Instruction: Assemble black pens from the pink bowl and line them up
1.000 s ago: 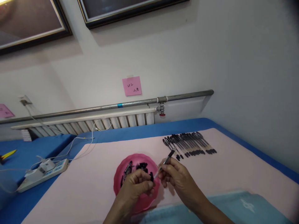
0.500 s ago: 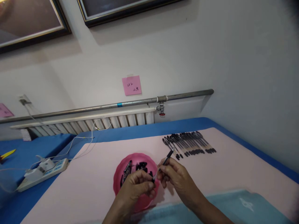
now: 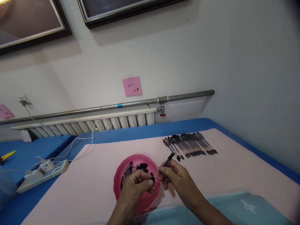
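Observation:
Between the thumb and fingers of my right hand [image 3: 178,179] is a gel pen [image 3: 169,158], its black grip and metal tip pointing up and to the right. My left hand [image 3: 138,185] pinches a small black end plug [image 3: 152,178] at the pen's clear lower end. Whether the plug is seated in the barrel I cannot tell. Both hands are over the right side of a pink scalloped bowl [image 3: 116,186]. Inside the bowl lie black pen parts [image 3: 127,170], partly hidden by my left hand. Capped pens [image 3: 191,144] lie side by side beyond my right hand.
Pink paper [image 3: 77,184] covers much of the blue table [image 3: 140,132]. A light-blue cloth [image 3: 225,206] lies along the near edge. On the left are a power strip [image 3: 58,168] with plugs and white cables [image 3: 77,139]. A radiator [image 3: 126,121] and pipe [image 3: 100,108] run behind.
Both hands stay almost in place. My left hand has edged slightly to the right, and the pen tip has dropped a little. The pens and bowl have not moved.

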Demonstrator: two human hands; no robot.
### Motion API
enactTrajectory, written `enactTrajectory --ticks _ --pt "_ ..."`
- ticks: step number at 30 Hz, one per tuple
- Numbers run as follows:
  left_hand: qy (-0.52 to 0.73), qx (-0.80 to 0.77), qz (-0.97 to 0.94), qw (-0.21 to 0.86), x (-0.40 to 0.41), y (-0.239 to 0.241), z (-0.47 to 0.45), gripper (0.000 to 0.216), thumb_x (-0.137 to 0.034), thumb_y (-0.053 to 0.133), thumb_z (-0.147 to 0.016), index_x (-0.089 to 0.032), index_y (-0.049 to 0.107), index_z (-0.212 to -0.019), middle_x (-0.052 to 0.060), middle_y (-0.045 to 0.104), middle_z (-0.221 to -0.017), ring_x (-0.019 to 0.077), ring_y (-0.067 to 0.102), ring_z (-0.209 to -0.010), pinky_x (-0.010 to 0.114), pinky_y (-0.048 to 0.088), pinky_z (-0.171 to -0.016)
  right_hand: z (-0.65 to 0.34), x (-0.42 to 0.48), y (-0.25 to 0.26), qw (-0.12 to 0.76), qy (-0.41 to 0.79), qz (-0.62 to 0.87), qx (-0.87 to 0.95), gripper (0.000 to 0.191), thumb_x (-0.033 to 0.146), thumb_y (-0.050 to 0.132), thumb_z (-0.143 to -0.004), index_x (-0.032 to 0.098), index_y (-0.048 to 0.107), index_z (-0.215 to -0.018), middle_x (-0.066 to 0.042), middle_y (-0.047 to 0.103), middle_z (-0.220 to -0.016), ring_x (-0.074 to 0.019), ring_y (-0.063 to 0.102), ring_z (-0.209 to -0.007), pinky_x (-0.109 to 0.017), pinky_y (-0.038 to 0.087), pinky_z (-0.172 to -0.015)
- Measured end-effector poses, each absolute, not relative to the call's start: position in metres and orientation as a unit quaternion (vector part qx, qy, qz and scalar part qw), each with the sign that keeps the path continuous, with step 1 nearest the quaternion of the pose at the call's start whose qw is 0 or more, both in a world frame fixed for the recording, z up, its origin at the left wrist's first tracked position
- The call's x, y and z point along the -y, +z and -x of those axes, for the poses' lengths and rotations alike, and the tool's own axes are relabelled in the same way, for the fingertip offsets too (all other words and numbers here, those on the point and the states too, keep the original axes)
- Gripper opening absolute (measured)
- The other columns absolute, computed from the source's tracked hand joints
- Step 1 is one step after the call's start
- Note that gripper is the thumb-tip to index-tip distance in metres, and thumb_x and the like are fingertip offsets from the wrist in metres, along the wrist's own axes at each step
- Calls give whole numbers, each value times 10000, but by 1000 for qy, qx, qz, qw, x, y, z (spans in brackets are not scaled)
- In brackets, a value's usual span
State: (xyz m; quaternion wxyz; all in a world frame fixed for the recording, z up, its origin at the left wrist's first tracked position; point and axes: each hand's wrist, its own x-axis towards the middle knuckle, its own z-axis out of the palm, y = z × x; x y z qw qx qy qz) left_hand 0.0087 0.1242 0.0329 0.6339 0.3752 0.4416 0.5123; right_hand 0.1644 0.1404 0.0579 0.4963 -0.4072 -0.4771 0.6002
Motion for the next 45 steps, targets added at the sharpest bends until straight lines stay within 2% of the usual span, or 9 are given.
enactTrajectory --ticks 6,12,19,22,25,29,35,41,45 --pt "564 -465 -406 548 -123 35 -14 317 -264 808 -512 -153 645 -761 11 630 -699 121 574 -673 229 451 -652 -160 -142 51 513 617 412 431 185 321 599 -739 189 506 -650 34 604 -539 -96 512 -400 -233 393 -423" --pt "413 -485 -303 708 -119 48 -13 467 -579 531 -732 -116 590 -725 24 588 -523 95 488 -353 200 354 -334 -160 -142 47 513 604 416 446 179 328 606 -739 182 535 -665 33 610 -557 -95 517 -413 -227 395 -431" --pt "462 -443 -352 683 -119 38 -15 320 -399 727 -621 -144 535 -630 -38 534 -433 55 433 -320 161 324 -334 -159 -142 44 507 611 411 448 174 327 585 -750 178 535 -674 28 609 -551 -92 512 -405 -221 387 -422" --pt "487 -452 -363 653 -121 38 -15 364 -354 796 -534 -156 559 -729 -38 588 -507 70 497 -379 171 372 -378 -159 -143 45 506 617 414 437 167 316 573 -751 182 520 -665 33 601 -531 -90 507 -400 -217 383 -421" --pt "442 -458 -328 698 -120 45 -14 422 -493 692 -632 -149 584 -852 2 629 -583 99 530 -386 188 362 -342 -160 -143 46 505 612 418 442 170 314 570 -750 183 510 -659 39 597 -525 -83 501 -392 -211 377 -417" --pt "382 -451 -322 739 -117 48 -13 373 -501 623 -701 -130 578 -714 8 584 -491 91 490 -329 183 319 -308 -160 -142 45 498 607 412 462 164 320 562 -760 184 515 -681 38 602 -511 -81 492 -379 -208 374 -416" --pt "446 -464 -431 633 -117 40 -17 335 -449 680 -654 -174 501 -588 -41 538 -429 59 435 -317 174 317 -353 -159 -141 45 494 630 401 445 156 316 556 -747 187 512 -670 32 601 -505 -90 502 -406 -206 389 -416" --pt "473 -544 -420 551 -125 53 16 331 -508 547 -731 -180 582 -747 -31 575 -505 87 459 -382 204 345 -400 -169 -148 51 518 596 429 440 152 299 560 -738 182 523 -650 27 602 -524 -92 511 -409 -218 403 -419" --pt "495 -618 -430 434 -132 53 49 286 -468 552 -723 -183 571 -704 -49 535 -497 100 472 -447 211 371 -462 -176 -155 53 531 586 451 415 122 276 518 -742 187 521 -659 38 577 -511 -91 500 -386 -217 396 -393"
